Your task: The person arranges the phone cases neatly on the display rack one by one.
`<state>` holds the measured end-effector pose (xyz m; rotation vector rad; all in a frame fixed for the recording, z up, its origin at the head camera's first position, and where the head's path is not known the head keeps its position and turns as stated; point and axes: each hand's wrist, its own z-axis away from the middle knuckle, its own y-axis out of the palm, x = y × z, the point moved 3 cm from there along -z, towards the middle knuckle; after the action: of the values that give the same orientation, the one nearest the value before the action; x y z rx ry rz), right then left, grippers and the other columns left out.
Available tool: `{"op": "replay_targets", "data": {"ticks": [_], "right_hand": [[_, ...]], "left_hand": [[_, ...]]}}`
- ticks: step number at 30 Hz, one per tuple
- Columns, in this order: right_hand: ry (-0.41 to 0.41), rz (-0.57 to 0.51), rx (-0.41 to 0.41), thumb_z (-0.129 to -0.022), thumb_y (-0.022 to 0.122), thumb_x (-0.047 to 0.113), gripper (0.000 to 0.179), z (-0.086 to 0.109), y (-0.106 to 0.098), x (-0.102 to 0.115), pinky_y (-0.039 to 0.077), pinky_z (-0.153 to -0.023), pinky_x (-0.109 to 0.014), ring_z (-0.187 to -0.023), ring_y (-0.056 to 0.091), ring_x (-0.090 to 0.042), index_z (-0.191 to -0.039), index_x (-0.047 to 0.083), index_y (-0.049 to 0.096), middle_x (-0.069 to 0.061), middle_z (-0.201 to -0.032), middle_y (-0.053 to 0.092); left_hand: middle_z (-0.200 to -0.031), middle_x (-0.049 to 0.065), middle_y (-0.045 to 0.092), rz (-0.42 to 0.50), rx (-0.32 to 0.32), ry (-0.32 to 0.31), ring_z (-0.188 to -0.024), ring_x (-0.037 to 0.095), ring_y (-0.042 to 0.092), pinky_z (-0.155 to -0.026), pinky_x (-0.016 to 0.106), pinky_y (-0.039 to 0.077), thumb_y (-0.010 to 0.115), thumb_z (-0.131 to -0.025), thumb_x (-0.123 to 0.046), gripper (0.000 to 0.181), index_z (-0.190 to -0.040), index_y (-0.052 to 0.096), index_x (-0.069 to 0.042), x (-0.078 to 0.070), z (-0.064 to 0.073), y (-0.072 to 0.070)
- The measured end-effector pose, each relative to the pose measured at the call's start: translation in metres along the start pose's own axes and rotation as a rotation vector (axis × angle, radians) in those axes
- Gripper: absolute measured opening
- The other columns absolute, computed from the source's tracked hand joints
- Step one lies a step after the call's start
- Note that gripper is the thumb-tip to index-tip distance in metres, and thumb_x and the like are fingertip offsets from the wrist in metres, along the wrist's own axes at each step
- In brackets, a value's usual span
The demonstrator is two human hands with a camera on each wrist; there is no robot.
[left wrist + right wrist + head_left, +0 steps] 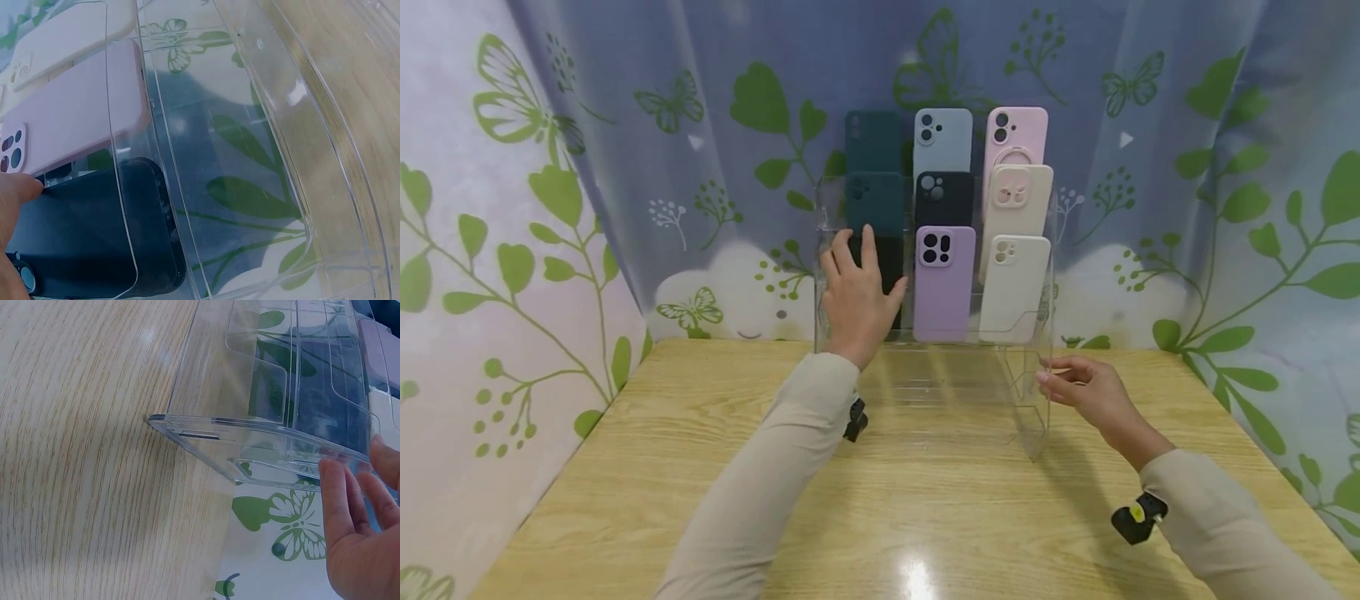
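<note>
My left hand (859,302) lies over a black phone case (87,234) in the front left place of a clear tiered display stand (925,367). Its thumb rests at the case's right edge, and the other fingers reach over its face and left side. Just right of it leans a lilac phone case (944,292), with a white phone case (1015,287) beyond. At the stand's right side, my right hand (1093,392) pinches the clear side panel (250,428) between thumb and fingers.
Behind stand dark green cases (876,200), a light blue case (943,137), another black case (955,200), a cream case (1022,212) and a pink case (1037,133). The stand is on a wooden table (917,508) before a patterned curtain (737,208).
</note>
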<state>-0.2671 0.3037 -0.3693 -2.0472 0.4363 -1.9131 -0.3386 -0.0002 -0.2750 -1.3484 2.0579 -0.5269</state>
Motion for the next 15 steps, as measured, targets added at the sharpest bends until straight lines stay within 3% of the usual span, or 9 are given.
{"op": "replay_targets", "data": {"ticks": [10,13,15], "right_hand": [[-0.018,0.048,0.028,-0.095,0.061,0.028,0.055,-0.001,-0.002,0.001,0.055,-0.081,-0.024,-0.085,0.065,-0.002,-0.137,-0.006,0.047,-0.015,-0.103,0.060],[-0.028,0.056,0.070,-0.096,0.060,0.025,0.055,-0.002,-0.003,0.003,0.054,-0.082,-0.024,-0.088,0.065,-0.003,-0.138,-0.007,0.045,-0.020,-0.109,0.059],[-0.035,0.065,0.112,-0.097,0.059,0.023,0.054,-0.001,-0.005,0.004,0.055,-0.084,-0.027,-0.092,0.065,-0.007,-0.139,-0.007,0.043,-0.023,-0.114,0.058]], "left_hand": [[-0.147,0.015,0.034,0.057,0.004,0.017,-0.129,0.033,0.037,-0.051,0.040,0.051,0.068,-0.088,-0.041,0.076,-0.149,0.035,-0.010,0.011,0.004,-0.007],[-0.145,0.015,0.037,0.094,0.004,0.056,-0.129,0.033,0.038,-0.048,0.040,0.049,0.068,-0.089,-0.036,0.072,-0.148,0.037,-0.009,0.019,0.008,-0.012],[-0.143,0.015,0.040,0.109,0.008,0.114,-0.129,0.033,0.040,-0.047,0.039,0.048,0.067,-0.090,-0.034,0.068,-0.147,0.039,-0.009,0.025,0.011,-0.018]]}}
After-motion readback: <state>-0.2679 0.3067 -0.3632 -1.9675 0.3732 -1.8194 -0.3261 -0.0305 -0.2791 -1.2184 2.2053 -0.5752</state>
